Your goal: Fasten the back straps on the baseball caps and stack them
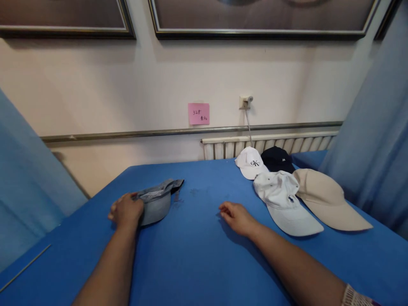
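On the left part of the blue table (191, 255), my left hand (126, 211) is closed on the left side of a grey baseball cap (157, 208). The cap lies with its brim toward me and its strap end pointing right; my hand covers its left edge. To the right, my right hand (237, 217) hovers low over or rests on the blue surface, its fingers curled in and nothing seen in them. Nearest to that hand is a white cap with a small dark logo (277, 191).
Beside it are a beige long-brimmed cap (321, 191), a white cap with black letters (250, 163) and a dark navy cap (277, 159). A thin stick (25, 267) lies at the left edge. Blue curtains (28, 178) hang on both sides; a radiator (219, 149) stands behind.
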### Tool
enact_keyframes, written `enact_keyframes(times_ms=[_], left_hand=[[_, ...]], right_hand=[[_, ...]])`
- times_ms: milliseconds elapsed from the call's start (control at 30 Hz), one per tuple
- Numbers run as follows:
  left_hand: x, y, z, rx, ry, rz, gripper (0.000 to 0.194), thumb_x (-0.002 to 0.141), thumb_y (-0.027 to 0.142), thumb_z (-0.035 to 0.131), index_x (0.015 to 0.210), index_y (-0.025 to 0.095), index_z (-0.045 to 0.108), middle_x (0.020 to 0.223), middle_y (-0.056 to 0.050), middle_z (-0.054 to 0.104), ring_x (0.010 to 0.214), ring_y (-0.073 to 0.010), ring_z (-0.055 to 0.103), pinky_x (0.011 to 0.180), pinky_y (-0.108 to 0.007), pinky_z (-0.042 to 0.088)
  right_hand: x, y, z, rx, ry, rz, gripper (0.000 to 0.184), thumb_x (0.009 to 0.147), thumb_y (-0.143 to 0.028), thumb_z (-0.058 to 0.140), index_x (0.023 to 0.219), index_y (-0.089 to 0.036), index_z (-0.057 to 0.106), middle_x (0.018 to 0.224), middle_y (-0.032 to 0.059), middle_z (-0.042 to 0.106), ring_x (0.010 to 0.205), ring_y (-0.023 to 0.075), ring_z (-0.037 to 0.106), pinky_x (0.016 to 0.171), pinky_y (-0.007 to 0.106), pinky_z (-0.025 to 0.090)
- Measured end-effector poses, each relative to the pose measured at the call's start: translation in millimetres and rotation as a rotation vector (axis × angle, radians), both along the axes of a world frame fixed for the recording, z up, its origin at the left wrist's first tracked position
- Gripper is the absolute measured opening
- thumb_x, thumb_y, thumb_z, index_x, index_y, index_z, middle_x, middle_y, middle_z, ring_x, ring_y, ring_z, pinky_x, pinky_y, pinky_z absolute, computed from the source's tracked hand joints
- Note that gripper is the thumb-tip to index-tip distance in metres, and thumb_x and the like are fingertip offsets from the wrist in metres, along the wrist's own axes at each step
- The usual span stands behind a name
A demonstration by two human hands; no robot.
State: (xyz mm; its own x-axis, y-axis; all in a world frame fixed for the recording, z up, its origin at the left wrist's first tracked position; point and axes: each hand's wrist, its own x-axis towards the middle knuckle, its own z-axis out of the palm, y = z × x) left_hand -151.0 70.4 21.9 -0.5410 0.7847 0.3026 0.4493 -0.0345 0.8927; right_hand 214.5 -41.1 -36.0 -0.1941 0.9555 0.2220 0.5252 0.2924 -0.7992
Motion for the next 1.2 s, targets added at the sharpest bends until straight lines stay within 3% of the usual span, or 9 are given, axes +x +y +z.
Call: enact_keyframes(times_ms=[67,200,300,400,533,700,900,1033,1200], left_hand=[[14.0,-2.0,1.8,-0.014,0.198,-0.022,0.019,0.057,0.005,0.061,0.069,0.020,0.065,0.095,-0.013,0.069,0.123,-0.0392,0.048,0.108,-0.055,0.029],[39.9,-7.0,3.7,-0.094,0.319,-0.198,0.017,0.060,0.006,0.062,0.065,0.022,0.067,0.074,-0.009,0.069,0.102,-0.0357,0.061,0.100,-0.047,0.040],[50.2,-11.6,5.4,-0.204,0.277,-0.223,0.018,0.060,0.006,0.065,0.053,0.021,0.059,0.062,-0.008,0.062,0.102,-0.0360,0.061,0.093,-0.042,0.043],[55.1,-16.7,7.9,-0.216,0.253,-0.218,0.028,0.059,0.007,0.068,0.043,0.022,0.050,0.050,-0.005,0.050,0.100,-0.0365,0.060,0.091,-0.042,0.043],[66.2,-27.5,12.6,-0.096,0.298,-0.219,0.023,0.063,0.010,0.066,0.049,0.022,0.054,0.056,-0.005,0.054,0.097,-0.0332,0.059,0.088,-0.037,0.044],[93.6,-48.2,16.3,0.017,0.292,-0.405,0.016,0.065,0.006,0.064,0.067,0.021,0.067,0.075,-0.006,0.064,0.096,-0.0281,0.059,0.088,-0.033,0.043],[121.4,-65.2,8.7,0.016,0.215,-0.616,0.017,0.065,0.007,0.064,0.073,0.020,0.071,0.081,-0.007,0.067,0.090,-0.0268,0.060,0.093,-0.037,0.042],[131.6,-69.5,-1.0,-0.033,0.122,-0.708,0.017,0.064,0.007,0.065,0.069,0.021,0.071,0.079,-0.007,0.067,0.089,-0.0271,0.060,0.094,-0.039,0.043],[137.8,-66.7,-18.2,-0.056,0.296,-0.775,0.018,0.069,0.010,0.060,0.077,0.021,0.072,0.084,-0.007,0.070,0.088,-0.0263,0.062,0.093,-0.041,0.044]], right_hand=[[20.0,5.6,9.5,0.111,-0.033,-0.213,0.022,0.087,-0.021,0.049,0.104,-0.021,0.063,0.098,0.0082,0.069,0.089,0.0214,0.064,0.082,0.034,0.048],[69.8,13.5,29.1,0.348,-0.023,-0.711,0.029,0.084,-0.023,0.047,0.108,-0.018,0.063,0.111,0.0133,0.061,0.108,0.0271,0.055,0.096,0.041,0.041],[94.5,14.0,35.8,0.289,-0.083,-1.027,0.037,0.080,-0.026,0.051,0.115,-0.019,0.063,0.137,0.0167,0.042,0.124,0.0355,0.041,0.100,0.049,0.033],[104.3,14.3,31.2,0.182,-0.159,-1.167,0.048,0.078,-0.026,0.054,0.125,-0.027,0.058,0.150,0.0132,0.021,0.133,0.0416,0.027,0.098,0.055,0.031],[114.3,17.9,15.8,0.081,-0.228,-1.146,0.058,0.075,-0.021,0.055,0.132,-0.028,0.054,0.151,0.0132,0.016,0.125,0.0401,0.040,0.094,0.051,0.036],[124.2,20.8,7.1,-0.038,-0.311,-0.946,0.055,0.076,-0.011,0.048,0.129,-0.022,0.058,0.130,0.0149,0.044,0.101,0.0279,0.060,0.086,0.038,0.044],[110.9,19.0,7.5,-0.056,-0.622,-0.876,0.052,0.082,-0.042,0.057,0.127,-0.016,0.057,0.127,0.0207,0.051,0.113,0.0383,0.050,0.085,0.046,0.043],[110.5,19.1,2.4,-0.154,-0.736,-0.707,0.029,0.086,-0.022,0.049,0.107,-0.013,0.067,0.109,0.0213,0.062,0.102,0.0335,0.059,0.076,0.039,0.043],[111.0,18.7,9.0,-0.120,-0.733,-0.607,0.029,0.084,-0.010,0.044,0.098,-0.014,0.069,0.097,0.0185,0.068,0.090,0.0291,0.064,0.074,0.036,0.041]])
